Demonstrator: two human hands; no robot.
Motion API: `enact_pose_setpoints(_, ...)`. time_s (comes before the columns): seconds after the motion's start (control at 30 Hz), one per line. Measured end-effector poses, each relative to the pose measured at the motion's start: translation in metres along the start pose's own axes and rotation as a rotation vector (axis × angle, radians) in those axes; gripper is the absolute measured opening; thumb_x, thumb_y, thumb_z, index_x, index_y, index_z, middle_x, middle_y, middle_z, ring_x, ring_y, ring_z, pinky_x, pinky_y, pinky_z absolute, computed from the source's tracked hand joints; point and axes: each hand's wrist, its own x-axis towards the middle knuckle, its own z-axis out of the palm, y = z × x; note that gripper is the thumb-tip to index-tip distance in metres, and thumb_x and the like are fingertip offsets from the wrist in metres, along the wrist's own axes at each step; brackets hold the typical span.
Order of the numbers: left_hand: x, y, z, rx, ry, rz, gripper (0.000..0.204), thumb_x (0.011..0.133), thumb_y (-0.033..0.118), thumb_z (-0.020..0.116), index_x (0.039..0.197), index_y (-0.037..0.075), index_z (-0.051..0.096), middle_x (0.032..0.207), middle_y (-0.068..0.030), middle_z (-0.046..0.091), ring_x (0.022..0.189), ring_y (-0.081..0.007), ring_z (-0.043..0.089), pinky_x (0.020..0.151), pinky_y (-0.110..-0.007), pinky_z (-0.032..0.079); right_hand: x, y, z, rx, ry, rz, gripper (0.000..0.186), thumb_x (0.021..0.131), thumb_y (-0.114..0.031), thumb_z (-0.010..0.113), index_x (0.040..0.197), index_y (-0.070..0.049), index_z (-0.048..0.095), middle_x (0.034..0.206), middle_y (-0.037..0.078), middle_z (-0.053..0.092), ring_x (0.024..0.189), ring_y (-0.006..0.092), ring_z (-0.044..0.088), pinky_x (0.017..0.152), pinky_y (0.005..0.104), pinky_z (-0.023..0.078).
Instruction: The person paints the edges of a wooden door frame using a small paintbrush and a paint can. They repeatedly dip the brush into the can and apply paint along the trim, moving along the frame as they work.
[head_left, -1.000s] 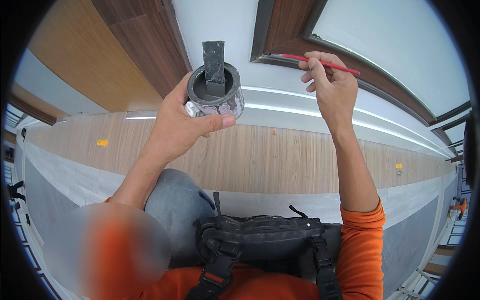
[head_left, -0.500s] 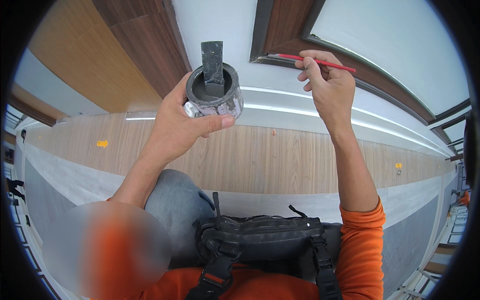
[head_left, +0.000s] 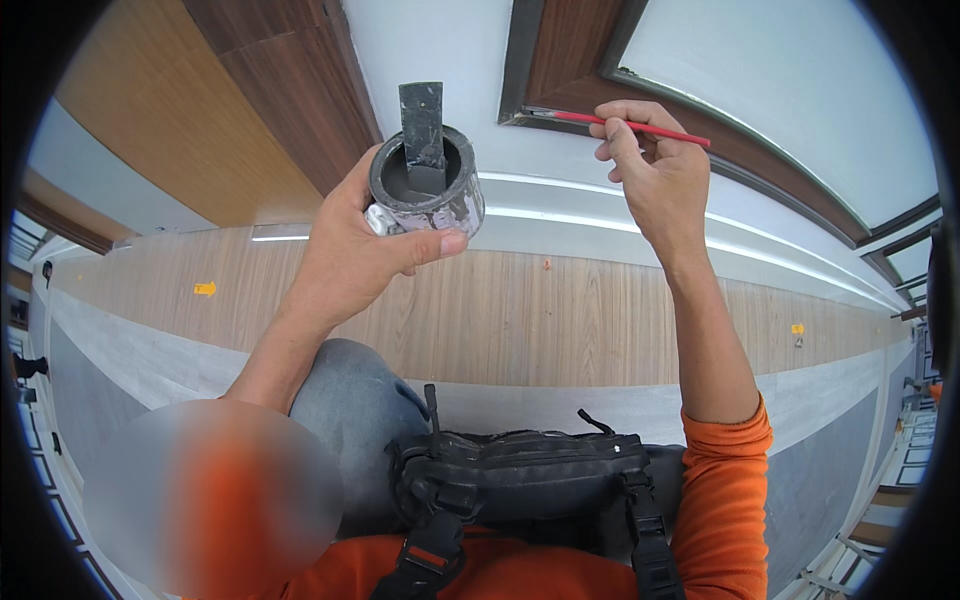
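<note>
My left hand (head_left: 350,240) is wrapped round a small paint can (head_left: 462,215) smeared with dark grey paint. A flat dark strip (head_left: 422,120), coated in paint, stands up out of the can. In my right hand (head_left: 655,165) a thin paintbrush with a red handle (head_left: 670,132) is pinched between thumb and fingers. Its tip lies at the lower left corner of the brown window frame (head_left: 570,50), on or very near the dark grey edging (head_left: 517,70). Whether the bristles touch it I cannot tell.
A white wall (head_left: 430,60) runs between the frame and a brown wooden door surround (head_left: 290,80). Below is a white skirting ledge (head_left: 560,228). Yellow arrow stickers (head_left: 205,289) mark the wood-look floor (head_left: 500,330). A black bag (head_left: 520,475) lies across my lap.
The brush tip has shifted slightly left along the frame's lower corner. The can in my left hand has moved a touch left. Both grips are the same.
</note>
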Motion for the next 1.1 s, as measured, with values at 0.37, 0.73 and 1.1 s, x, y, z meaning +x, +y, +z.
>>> enact_pose_setpoints(0.37,0.000,0.000,0.000,-0.014,-0.007,-0.006,0.064,0.074,0.022,0.095,0.128,0.005,0.064,0.097,-0.0065,0.072,0.076,-0.0107,0.068,0.057,-0.025,0.055,0.001,-0.002,0.002,0.023,-0.022,0.005,0.016,0.099,-0.013,0.068,0.108,-0.008,0.079,0.096,0.002,0.080,0.085,0.0105,0.073,0.071,0.0243,0.055)
enact_pose_setpoints(0.73,0.001,0.002,0.000,-0.022,-0.015,-0.025,0.062,0.075,0.019,0.094,0.128,0.005,0.064,0.101,-0.0059,0.072,0.081,-0.0110,0.069,0.058,-0.025,0.054,0.000,0.005,-0.002,-0.034,0.006,-0.036,0.015,0.099,-0.013,0.068,0.107,-0.008,0.079,0.095,0.002,0.079,0.086,0.0106,0.073,0.069,0.0241,0.055)
enact_pose_setpoints(1.1,0.001,0.000,0.000,-0.033,-0.018,-0.003,0.064,0.075,0.020,0.094,0.129,0.005,0.064,0.102,-0.0063,0.072,0.081,-0.0109,0.069,0.058,-0.025,0.054,-0.005,-0.005,0.001,-0.123,0.024,-0.205,0.012,0.096,-0.010,0.069,0.103,-0.009,0.079,0.095,0.002,0.079,0.078,0.0109,0.072,0.061,0.0241,0.053)
